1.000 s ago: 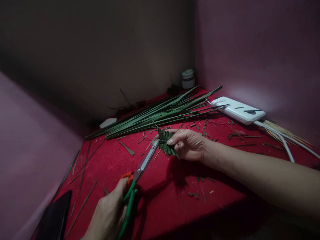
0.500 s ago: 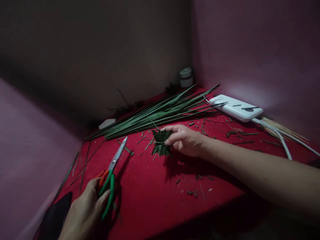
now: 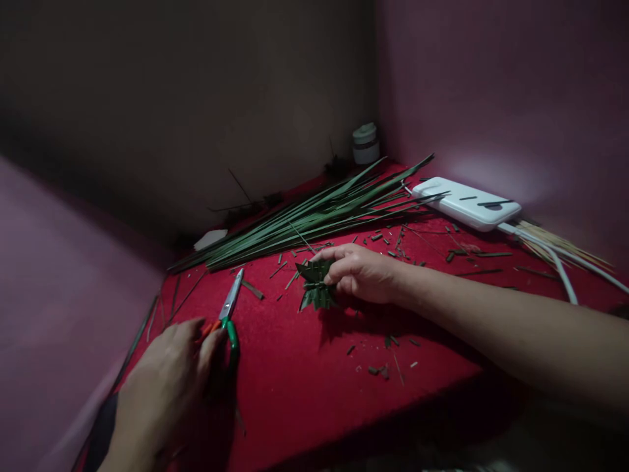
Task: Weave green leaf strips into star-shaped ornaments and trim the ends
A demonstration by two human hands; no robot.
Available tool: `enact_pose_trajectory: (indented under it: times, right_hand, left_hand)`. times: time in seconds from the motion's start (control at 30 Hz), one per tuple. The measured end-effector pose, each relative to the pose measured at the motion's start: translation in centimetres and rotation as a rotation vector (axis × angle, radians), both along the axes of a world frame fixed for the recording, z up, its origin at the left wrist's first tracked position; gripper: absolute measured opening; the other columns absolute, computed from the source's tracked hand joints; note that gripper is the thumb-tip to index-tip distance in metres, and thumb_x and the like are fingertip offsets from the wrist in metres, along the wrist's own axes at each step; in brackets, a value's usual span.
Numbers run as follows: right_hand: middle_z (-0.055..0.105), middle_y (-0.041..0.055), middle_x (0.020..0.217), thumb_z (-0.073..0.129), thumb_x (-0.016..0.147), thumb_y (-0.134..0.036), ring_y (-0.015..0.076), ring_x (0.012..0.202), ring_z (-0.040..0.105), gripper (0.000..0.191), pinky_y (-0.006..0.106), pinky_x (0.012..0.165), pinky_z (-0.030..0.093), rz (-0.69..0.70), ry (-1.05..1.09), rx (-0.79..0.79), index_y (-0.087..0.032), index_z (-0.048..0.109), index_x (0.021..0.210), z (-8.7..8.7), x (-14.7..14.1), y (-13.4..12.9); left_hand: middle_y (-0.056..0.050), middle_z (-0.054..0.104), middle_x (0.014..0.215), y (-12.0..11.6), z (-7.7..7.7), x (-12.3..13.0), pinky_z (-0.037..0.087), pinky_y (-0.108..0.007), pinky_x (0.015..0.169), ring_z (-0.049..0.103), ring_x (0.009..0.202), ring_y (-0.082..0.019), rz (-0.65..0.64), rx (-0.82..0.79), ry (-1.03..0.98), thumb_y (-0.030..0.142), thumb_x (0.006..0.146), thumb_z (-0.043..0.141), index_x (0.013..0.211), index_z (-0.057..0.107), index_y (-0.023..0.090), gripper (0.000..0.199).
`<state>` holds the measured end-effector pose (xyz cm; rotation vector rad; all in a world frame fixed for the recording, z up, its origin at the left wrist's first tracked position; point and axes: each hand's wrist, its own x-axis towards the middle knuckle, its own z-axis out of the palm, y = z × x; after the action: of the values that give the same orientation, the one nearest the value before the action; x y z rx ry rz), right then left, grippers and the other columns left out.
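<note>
My left hand (image 3: 170,370) is at the lower left, its fingers closed round the orange handle of a pair of scissors (image 3: 230,298). The green handle loop shows on the right, and the closed blades point away from me, low over the red cloth. In the middle, my right hand (image 3: 356,272) pinches a small folded leaf piece (image 3: 318,284) between thumb and fingers. It is dark green with jagged, pointed edges, and a thin stem sticks up from it. Part of it is hidden behind my fingertips.
A bundle of long green leaf strips (image 3: 314,213) lies across the back of the red cloth (image 3: 295,393). Behind it stands a small white jar (image 3: 365,144). A white power bank (image 3: 466,204) with cables lies at right, near thin pale sticks (image 3: 565,244). Leaf scraps (image 3: 378,372) are scattered about.
My left hand has moved forward and lowered the scissors towards the cloth, its back now turned more upward. The leaf piece in my right hand has tilted slightly.
</note>
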<state>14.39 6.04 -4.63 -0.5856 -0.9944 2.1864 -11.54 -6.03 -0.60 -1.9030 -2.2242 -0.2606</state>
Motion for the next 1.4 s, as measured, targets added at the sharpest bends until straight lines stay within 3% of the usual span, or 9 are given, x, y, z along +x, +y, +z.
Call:
enact_pose_trajectory:
  times: [0.13,0.37,0.53,0.7,0.77,0.93,1.03,1.17,1.4]
  right_hand:
    - [0.058,0.0011,0.068,0.053,0.051,-0.001,0.0115,0.061,0.052,0.033,0.026,0.063,0.041,0.020,-0.052,0.029,-0.013,0.059,0.081,0.0,0.1,0.0]
    - [0.056,0.0011,0.070,0.050,0.053,-0.004,0.0137,0.066,0.052,0.031,0.026,0.059,0.038,0.097,-0.027,0.073,-0.015,0.059,0.080,0.0,0.2,0.2]
    - [0.052,-0.0002,0.063,0.049,0.053,-0.005,0.0112,0.060,0.046,0.024,0.023,0.051,0.031,0.082,-0.061,0.099,-0.015,0.059,0.072,0.0,0.0,0.3]
    - [0.052,-0.0002,0.064,0.048,0.054,-0.005,0.0108,0.060,0.046,0.020,0.023,0.051,0.031,0.093,-0.031,0.122,-0.016,0.058,0.067,-0.3,0.0,0.5]
    - [0.052,-0.0001,0.064,0.046,0.054,-0.004,0.0106,0.060,0.045,0.021,0.023,0.051,0.031,0.102,-0.026,0.148,-0.016,0.058,0.066,-0.4,0.1,0.6]
    - [0.052,-0.0008,0.064,0.052,0.060,-0.006,0.0099,0.057,0.040,0.019,0.022,0.049,0.030,0.107,-0.033,0.149,-0.017,0.061,0.073,-0.4,0.4,0.7]
    - [0.051,-0.0011,0.066,0.058,0.071,-0.020,0.0090,0.056,0.041,0.010,0.021,0.049,0.031,0.090,-0.045,0.087,-0.016,0.060,0.081,0.0,0.3,0.8]
    - [0.058,0.0033,0.071,0.050,0.085,-0.041,0.0098,0.055,0.047,0.029,0.022,0.052,0.037,0.014,-0.107,0.003,-0.014,0.056,0.094,0.2,0.4,1.1]
    - [0.063,0.0084,0.070,0.040,0.091,-0.039,0.0147,0.054,0.057,0.031,0.028,0.053,0.045,-0.116,-0.160,-0.049,-0.012,0.053,0.093,-0.5,0.6,2.0]
  left_hand:
    - [-0.002,0.068,0.087,0.8,3.0,5.5,0.046,-0.026,0.061,0.063,0.070,-0.017,-0.329,0.087,-0.124,0.048,0.081,0.051,0.105,0.058,0.023,0.035]
    - [0.001,0.065,0.077,4.2,4.9,11.3,0.043,-0.022,0.060,0.058,0.064,-0.011,-0.658,0.087,-0.096,0.028,0.082,0.058,0.096,0.063,0.021,0.017]
    - [0.001,0.067,0.078,5.3,5.3,11.8,0.045,-0.022,0.063,0.060,0.069,-0.012,-0.656,0.000,-0.180,0.028,0.084,0.054,0.081,0.066,0.022,0.014]
    - [0.002,0.065,0.075,5.5,5.3,11.9,0.044,-0.022,0.059,0.056,0.062,-0.011,-0.631,-0.038,-0.171,0.029,0.079,0.059,0.100,0.063,0.022,0.022]
    - [0.001,0.064,0.076,5.8,5.5,12.2,0.043,-0.022,0.059,0.055,0.063,-0.010,-0.680,-0.054,-0.189,0.027,0.080,0.059,0.096,0.064,0.021,0.018]
    - [0.000,0.065,0.075,6.2,6.0,12.8,0.043,-0.021,0.062,0.057,0.067,-0.011,-0.740,-0.041,-0.206,0.025,0.083,0.055,0.078,0.067,0.019,0.015]
    - [0.001,0.065,0.074,6.1,6.0,12.1,0.044,-0.022,0.062,0.057,0.066,-0.011,-0.721,-0.002,-0.221,0.026,0.083,0.057,0.080,0.068,0.020,0.013]
    - [0.001,0.063,0.070,5.9,6.0,11.0,0.042,-0.022,0.059,0.055,0.063,-0.010,-0.685,0.037,-0.234,0.030,0.082,0.058,0.079,0.069,0.021,0.014]
    - [0.002,0.062,0.065,5.8,6.3,10.7,0.042,-0.022,0.057,0.055,0.060,-0.010,-0.655,0.068,-0.167,0.028,0.081,0.058,0.076,0.069,0.021,0.014]
